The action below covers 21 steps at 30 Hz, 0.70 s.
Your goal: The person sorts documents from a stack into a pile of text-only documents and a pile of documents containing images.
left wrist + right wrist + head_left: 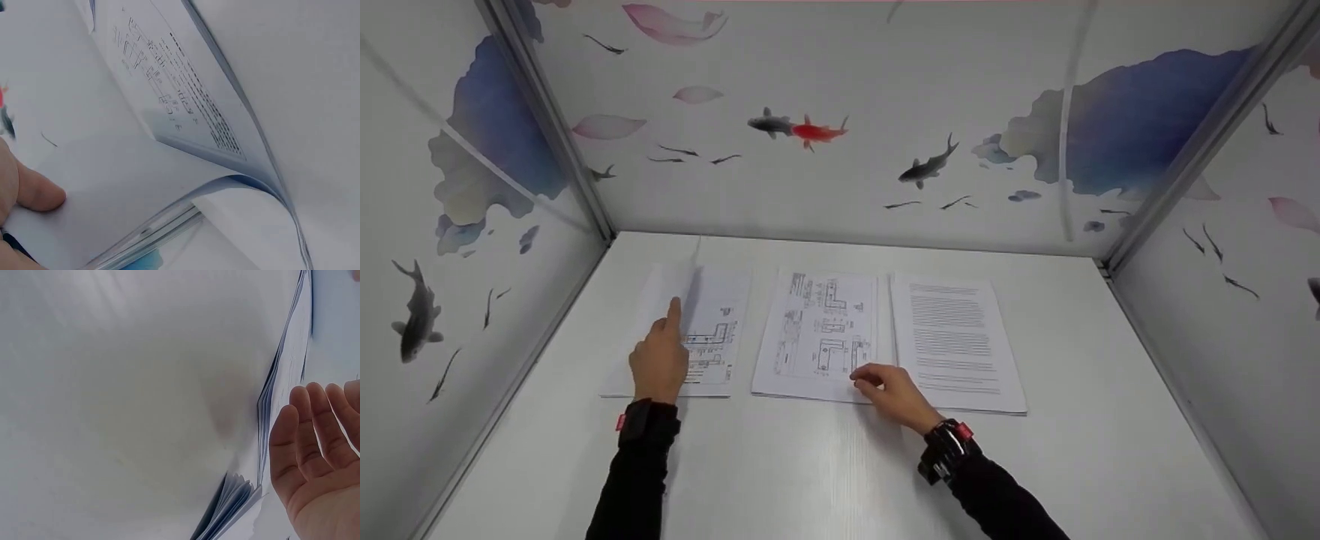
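At the left paper stack [709,379], printed with line drawings, my left hand [658,364] lies over a partly turned sheet [664,281] with its index finger straight. In the left wrist view one finger [40,191] touches this curved white sheet [135,169]; a printed drawing page [163,73] shows beyond it. My right hand [896,394], fingers loosely bent and holding nothing, hovers at the near edge between the middle drawing stack [810,382] and the right text stack [952,337]. Its slightly curved fingers [308,439] show beside the paper edges in the right wrist view.
The three stacks lie in a row on a white table [810,465]. White panels with painted fish and petals enclose it at the back [840,202] and both sides, with grey metal posts [559,127] at the corners.
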Tool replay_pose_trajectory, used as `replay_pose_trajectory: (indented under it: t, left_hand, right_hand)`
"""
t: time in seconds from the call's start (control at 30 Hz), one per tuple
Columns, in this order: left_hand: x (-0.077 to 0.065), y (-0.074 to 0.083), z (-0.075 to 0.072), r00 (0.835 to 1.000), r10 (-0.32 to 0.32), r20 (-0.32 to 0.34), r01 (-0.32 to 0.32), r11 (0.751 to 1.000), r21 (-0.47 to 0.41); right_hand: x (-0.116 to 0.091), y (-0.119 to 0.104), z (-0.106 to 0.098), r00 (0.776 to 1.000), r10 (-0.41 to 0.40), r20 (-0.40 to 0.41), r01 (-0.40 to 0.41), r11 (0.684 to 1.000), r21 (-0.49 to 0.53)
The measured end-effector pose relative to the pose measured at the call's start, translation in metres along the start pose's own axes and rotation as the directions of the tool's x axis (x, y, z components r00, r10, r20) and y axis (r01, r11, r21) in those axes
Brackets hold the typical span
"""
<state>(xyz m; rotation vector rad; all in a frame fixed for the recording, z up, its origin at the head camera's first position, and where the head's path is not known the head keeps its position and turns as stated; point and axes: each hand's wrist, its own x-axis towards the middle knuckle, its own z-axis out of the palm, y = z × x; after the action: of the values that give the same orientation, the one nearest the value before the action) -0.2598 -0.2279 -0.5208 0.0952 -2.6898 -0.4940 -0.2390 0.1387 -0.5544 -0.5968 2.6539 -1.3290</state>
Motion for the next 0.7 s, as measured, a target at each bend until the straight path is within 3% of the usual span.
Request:
replay_pose_trajectory:
  t: [0.13, 0.23, 0.43, 0.57, 0.63, 0.7]
  left_hand:
    - [-0.010, 0.004, -0.005, 0.990, 0.062, -0.127, -0.062, 0.998, 0.005]
    - [-0.016, 0.011, 0.000, 0.988, 0.089, -0.123, -0.092, 0.996, -0.015]
    - [-0.025, 0.019, 0.017, 0.995, 0.053, 0.083, -0.049, 0.998, -0.045]
    - [-0.025, 0.019, 0.018, 0.968, -0.004, 0.252, 0.023, 0.997, -0.072]
    - [-0.022, 0.016, 0.016, 0.956, -0.031, 0.291, 0.057, 0.995, -0.081]
    - [-0.016, 0.008, 0.015, 0.959, -0.057, 0.279, 0.078, 0.995, -0.067]
  right_hand:
    - [0.001, -0.001, 0.003, 0.999, -0.034, -0.005, 0.034, 0.999, -0.006]
    - [0.003, -0.003, 0.005, 0.998, -0.056, -0.003, 0.056, 0.998, -0.007]
    - [0.006, -0.009, 0.009, 0.996, -0.086, 0.021, 0.086, 0.996, 0.010]
    - [0.006, -0.011, 0.009, 0.996, -0.083, 0.027, 0.083, 0.997, 0.006]
    - [0.006, -0.011, 0.009, 0.997, -0.068, 0.025, 0.068, 0.998, 0.008]
    - [0.005, -0.010, 0.009, 0.998, -0.061, 0.025, 0.061, 0.998, 0.009]
